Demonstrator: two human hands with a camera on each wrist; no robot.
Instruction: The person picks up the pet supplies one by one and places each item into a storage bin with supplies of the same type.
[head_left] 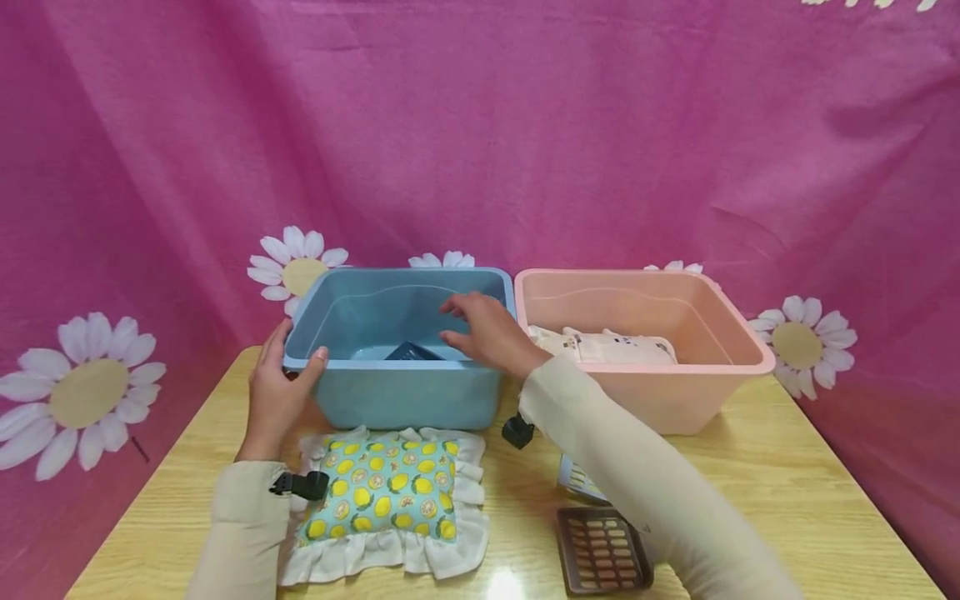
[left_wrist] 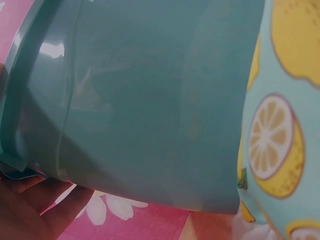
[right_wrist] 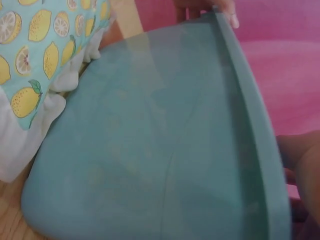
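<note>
A blue plastic bin (head_left: 408,396) stands at the back left of the table, with a dark blue object (head_left: 412,352) lying on its floor, partly hidden by the front rim. At the bin's front left corner my left hand (head_left: 276,392) grips the rim, thumb on top and fingers along the outer side. My right hand (head_left: 487,333) hovers over the bin's right end, its fingers loosely bent and holding nothing. Below the bin lies a lemon-print cushion (head_left: 390,483) with a white ruffled edge, also beside the bin in both wrist views.
A pink bin (head_left: 675,400) adjoins on the right, holding a cream printed cloth item (head_left: 615,346). Nearer me lie a brown tray (head_left: 603,550) of several small oblong pieces and a light blue item (head_left: 577,479), partly under my right sleeve. A pink curtain (head_left: 480,133) hangs behind.
</note>
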